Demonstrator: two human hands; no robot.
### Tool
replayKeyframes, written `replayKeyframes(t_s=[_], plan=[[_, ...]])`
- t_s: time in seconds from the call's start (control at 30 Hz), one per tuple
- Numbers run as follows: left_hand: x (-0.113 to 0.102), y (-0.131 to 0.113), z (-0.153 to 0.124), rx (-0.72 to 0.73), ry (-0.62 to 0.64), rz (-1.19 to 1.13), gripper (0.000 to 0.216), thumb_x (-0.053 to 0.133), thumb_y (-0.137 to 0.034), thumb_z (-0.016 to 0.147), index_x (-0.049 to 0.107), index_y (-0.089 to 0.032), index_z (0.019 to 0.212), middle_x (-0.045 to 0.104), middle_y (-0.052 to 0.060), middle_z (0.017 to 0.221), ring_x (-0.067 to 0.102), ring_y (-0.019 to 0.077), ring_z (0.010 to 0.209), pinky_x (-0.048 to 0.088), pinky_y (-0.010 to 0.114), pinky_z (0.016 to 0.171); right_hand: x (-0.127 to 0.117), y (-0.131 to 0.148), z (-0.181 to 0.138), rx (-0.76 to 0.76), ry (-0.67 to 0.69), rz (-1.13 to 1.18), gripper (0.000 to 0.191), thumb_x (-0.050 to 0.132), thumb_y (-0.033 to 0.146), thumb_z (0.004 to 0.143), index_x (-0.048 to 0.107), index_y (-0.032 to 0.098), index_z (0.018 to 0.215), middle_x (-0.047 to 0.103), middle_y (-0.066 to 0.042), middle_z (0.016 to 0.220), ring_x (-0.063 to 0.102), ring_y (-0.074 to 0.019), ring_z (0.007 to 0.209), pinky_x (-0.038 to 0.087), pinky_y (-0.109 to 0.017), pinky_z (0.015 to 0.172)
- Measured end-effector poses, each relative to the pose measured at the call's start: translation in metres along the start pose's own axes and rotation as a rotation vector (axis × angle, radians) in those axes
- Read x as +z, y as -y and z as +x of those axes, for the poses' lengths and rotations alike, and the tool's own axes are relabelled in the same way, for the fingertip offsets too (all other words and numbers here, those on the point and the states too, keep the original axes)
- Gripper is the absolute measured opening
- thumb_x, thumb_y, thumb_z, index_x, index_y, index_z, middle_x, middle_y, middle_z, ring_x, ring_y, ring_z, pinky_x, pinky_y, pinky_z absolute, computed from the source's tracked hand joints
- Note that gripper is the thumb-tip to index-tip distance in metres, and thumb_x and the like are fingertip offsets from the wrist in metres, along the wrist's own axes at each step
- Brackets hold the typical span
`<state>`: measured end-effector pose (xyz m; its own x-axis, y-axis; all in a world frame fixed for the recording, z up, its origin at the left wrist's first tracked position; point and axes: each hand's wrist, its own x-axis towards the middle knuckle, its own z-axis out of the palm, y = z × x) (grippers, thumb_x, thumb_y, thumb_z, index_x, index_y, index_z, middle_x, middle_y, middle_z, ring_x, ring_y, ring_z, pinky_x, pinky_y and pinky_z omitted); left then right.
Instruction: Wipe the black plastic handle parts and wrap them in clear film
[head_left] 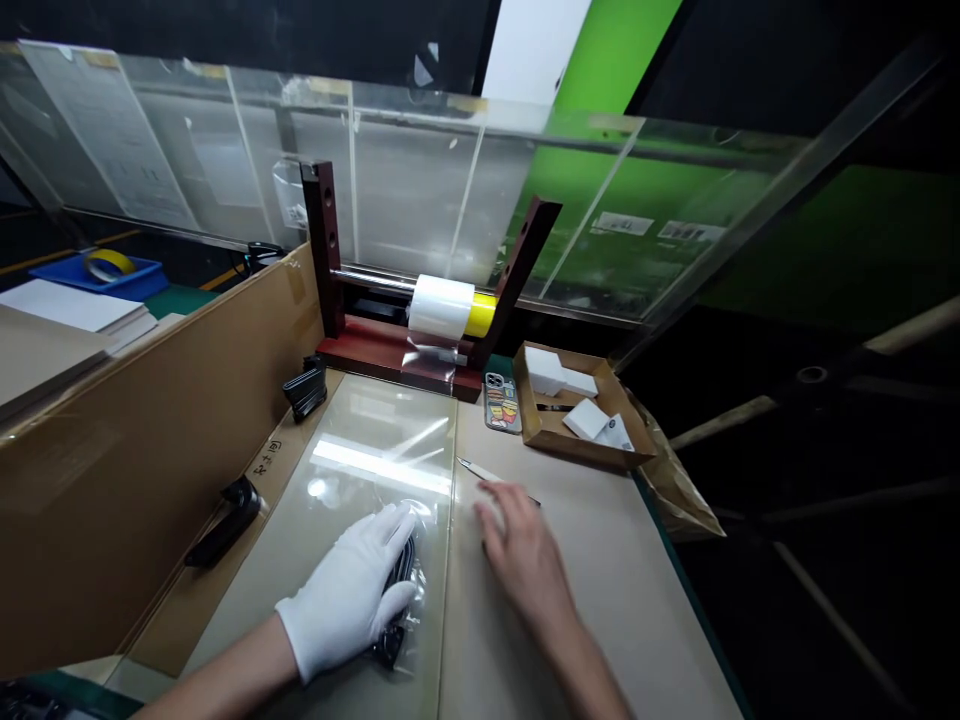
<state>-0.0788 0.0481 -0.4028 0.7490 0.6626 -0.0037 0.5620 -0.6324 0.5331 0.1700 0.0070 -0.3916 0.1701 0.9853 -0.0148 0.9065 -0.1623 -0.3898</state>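
Hands are both seen palm down. The left hand point(351, 592), in a white fabric glove, is laid open and flat on a clear plastic bag point(417, 512), not gripping it. A black coiled cable point(406, 560) is seen inside the bag, under the palm and fingers. The bag's long axis is run along the left hand, from heel to fingertips, pointing away from the person.

The bare right hand point(525, 555) is spread open, slightly blurred, with fingertips on or just over a thin metal blade tool point(475, 468); contact cannot be told. The tool's long axis is slanted, its tip aimed forward-left of the right fingertips.

A glossy transparent sheet point(360, 440) is spread under the left hand, and matte cardboard point(615, 570) under the right.
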Motion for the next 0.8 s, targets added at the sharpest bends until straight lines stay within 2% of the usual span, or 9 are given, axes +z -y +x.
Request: replayKeyframes(t_s=[0.07,0.17,0.23,0.33,0.4,0.47,0.6,0.7,0.8], plan=[[-0.016,0.007,0.026,-0.071,0.001,-0.035,0.062,0.047,-0.032,0.099,0.026,-0.026,0.157,0.047,0.01,0.154,0.051,0.0278,0.136,0.045,0.043,0.113,-0.009,-0.034,0.041,0.073,-0.004,-0.086,0.026,0.047,0.03,0.1,0.055,0.018,0.121,0.06,-0.017,0.125,0.056,-0.0332,0.119,0.045,-0.046,0.1],[-0.043,0.035,0.083,-0.241,0.032,-0.025,0.058,0.035,-0.029,0.101,0.025,-0.02,0.158,0.062,0.012,0.136,0.065,0.0237,0.115,0.055,0.036,0.096,-0.015,-0.072,0.074,0.059,0.106,-0.139,0.011,0.062,0.029,0.091,0.059,0.019,0.095,0.066,-0.014,0.101,0.063,-0.0342,0.102,0.049,-0.042,0.083],[-0.057,0.059,0.121,-0.275,0.068,0.003,0.065,0.05,-0.032,0.093,0.033,-0.023,0.156,0.067,0.011,0.13,0.069,0.0267,0.108,0.056,0.036,0.089,-0.018,-0.082,0.076,0.015,0.155,-0.168,0.012,0.057,0.031,0.094,0.056,0.021,0.087,0.067,-0.01,0.091,0.066,-0.0303,0.089,0.048,-0.036,0.072],[-0.071,0.09,0.158,-0.286,0.146,0.057,0.076,0.072,-0.044,0.075,0.049,-0.033,0.146,0.072,0.007,0.124,0.07,0.0344,0.106,0.056,0.041,0.087,-0.023,-0.074,0.079,-0.073,0.176,-0.176,0.025,0.035,0.035,0.104,0.055,0.021,0.095,0.067,-0.007,0.084,0.066,-0.0244,0.071,0.045,-0.033,0.062],[-0.077,0.103,0.168,-0.281,0.192,0.096,0.086,0.078,-0.054,0.065,0.05,-0.039,0.145,0.073,0.005,0.122,0.07,0.0384,0.105,0.056,0.046,0.086,-0.022,-0.054,0.093,-0.172,0.166,-0.144,0.031,0.027,0.037,0.107,0.054,0.022,0.114,0.069,-0.007,0.097,0.068,-0.0217,0.078,0.047,-0.031,0.068],[-0.081,0.109,0.172,-0.269,0.228,0.13,0.098,0.079,-0.061,0.06,0.043,-0.043,0.149,0.071,0.004,0.128,0.068,0.0402,0.109,0.054,0.048,0.089,-0.014,-0.028,0.117,-0.286,0.148,-0.117,0.033,0.029,0.036,0.108,0.051,0.026,0.131,0.068,-0.006,0.115,0.068,-0.0204,0.094,0.048,-0.03,0.077],[-0.084,0.115,0.176,-0.24,0.307,0.157,0.108,0.08,-0.062,0.058,0.033,-0.046,0.154,0.065,0.002,0.14,0.065,0.0378,0.119,0.052,0.045,0.095,0.008,0.004,0.162,-0.441,0.143,-0.118,0.034,0.037,0.034,0.106,0.059,0.035,0.132,0.067,-0.002,0.114,0.066,-0.0201,0.096,0.046,-0.028,0.076],[-0.085,0.118,0.178,-0.226,0.334,0.148,0.11,0.08,-0.061,0.059,0.031,-0.044,0.155,0.064,0.003,0.141,0.064,0.0374,0.12,0.052,0.043,0.095,0.009,-0.016,0.162,-0.43,0.122,-0.142,0.038,0.036,0.033,0.106,0.061,0.036,0.134,0.067,-0.003,0.11,0.066,-0.0203,0.091,0.045,-0.029,0.071],[-0.085,0.119,0.177,-0.229,0.326,0.13,0.111,0.081,-0.06,0.059,0.031,-0.043,0.156,0.063,0.005,0.143,0.064,0.0395,0.12,0.052,0.044,0.094,-0.006,-0.055,0.136,-0.342,0.096,-0.178,0.039,0.037,0.033,0.104,0.065,0.032,0.132,0.069,-0.005,0.107,0.066,-0.022,0.085,0.045,-0.03,0.066]])
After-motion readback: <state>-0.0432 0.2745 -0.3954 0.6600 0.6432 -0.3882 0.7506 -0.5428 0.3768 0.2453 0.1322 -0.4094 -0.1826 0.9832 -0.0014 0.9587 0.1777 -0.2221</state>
